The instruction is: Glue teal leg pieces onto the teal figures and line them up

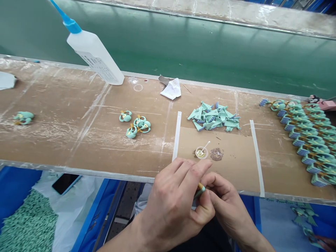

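Observation:
Close together at the table's front edge, both my hands are closed around one small green and tan toy figure piece (201, 188). My left hand (175, 196) covers most of it, leaving only a tan stub with a pale green end in sight. The fingertips of my right hand (228, 201) pinch at the same spot from the right; whether they hold a second part is hidden. Just beyond my fingers sits a small round dish (205, 156) of clear liquid with a white stick (206, 146) leaning in it. Behind it lies a pile of green leg-like toy parts (215, 117).
Rows of assembled green figures (309, 140) line the right side. Several figure bodies (139, 125) lie left of centre, another (24, 118) farther left. A white bottle (97, 56) stands at the back near crumpled paper (172, 89). Below left are a phone (65, 183) and a bin of green parts (28, 220).

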### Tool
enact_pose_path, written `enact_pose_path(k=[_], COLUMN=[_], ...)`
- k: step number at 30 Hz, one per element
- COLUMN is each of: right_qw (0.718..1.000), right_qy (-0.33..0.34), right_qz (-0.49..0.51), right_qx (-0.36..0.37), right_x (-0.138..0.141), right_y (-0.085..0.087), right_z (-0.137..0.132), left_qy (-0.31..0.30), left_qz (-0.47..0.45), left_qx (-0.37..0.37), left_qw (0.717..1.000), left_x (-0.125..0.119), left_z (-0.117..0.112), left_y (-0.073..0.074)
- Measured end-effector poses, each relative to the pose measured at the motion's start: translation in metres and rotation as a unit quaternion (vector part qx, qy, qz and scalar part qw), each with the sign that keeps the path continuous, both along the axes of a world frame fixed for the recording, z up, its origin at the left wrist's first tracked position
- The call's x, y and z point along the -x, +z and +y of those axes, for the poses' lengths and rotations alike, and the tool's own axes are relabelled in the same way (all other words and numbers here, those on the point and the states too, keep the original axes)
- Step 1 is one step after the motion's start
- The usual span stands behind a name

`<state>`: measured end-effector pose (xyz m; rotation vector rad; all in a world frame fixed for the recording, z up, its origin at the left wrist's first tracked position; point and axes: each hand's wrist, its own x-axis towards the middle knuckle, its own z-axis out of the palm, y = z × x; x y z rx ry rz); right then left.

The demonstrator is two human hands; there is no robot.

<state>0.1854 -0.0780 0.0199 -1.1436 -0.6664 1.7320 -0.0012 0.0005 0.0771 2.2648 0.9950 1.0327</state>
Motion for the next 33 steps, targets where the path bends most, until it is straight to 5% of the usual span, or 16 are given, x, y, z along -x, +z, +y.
enact_pose_path(k=[3,5,6,8,10,11,13,16,20,29,33], right_qw=[1.000,0.999,0.997,0.990,0.982,0.978,0.968,0.956,0.946,0.932,0.905], right_qy=[-0.009,-0.034,-0.050,-0.077,-0.092,-0.094,-0.092,-0.085,-0.065,-0.047,-0.058], right_qz=[-0.013,-0.038,-0.055,-0.093,-0.131,-0.151,-0.184,-0.204,-0.221,-0.250,-0.312], right_qx=[0.003,-0.016,-0.032,-0.069,-0.098,-0.111,-0.142,-0.193,-0.227,-0.259,-0.282], right_x=[-0.001,-0.004,-0.007,-0.010,-0.011,-0.010,-0.005,0.004,0.011,0.011,0.013], right_y=[0.004,0.006,0.007,0.008,0.011,0.014,0.022,0.035,0.045,0.044,0.042], right_z=[0.002,0.004,0.005,0.007,0.010,0.012,0.016,0.023,0.031,0.026,0.027], left_qy=[0.008,-0.002,-0.017,-0.055,-0.076,-0.076,-0.074,-0.075,-0.082,-0.106,-0.091], left_qz=[-0.056,-0.186,-0.275,-0.440,-0.538,-0.561,-0.582,-0.589,-0.592,-0.584,-0.565], left_qx=[0.085,0.252,0.352,0.522,0.614,0.640,0.664,0.672,0.663,0.632,0.612], left_qw=[0.995,0.950,0.895,0.729,0.573,0.520,0.463,0.443,0.451,0.498,0.546], left_x=[0.005,0.008,0.009,0.011,0.010,0.010,0.008,0.005,0.004,0.003,0.002], left_z=[0.001,0.005,0.007,0.010,0.010,0.009,0.006,0.004,0.005,0.003,0.001], left_y=[-0.006,-0.014,-0.019,-0.029,-0.035,-0.036,-0.037,-0.034,-0.032,-0.036,-0.039])
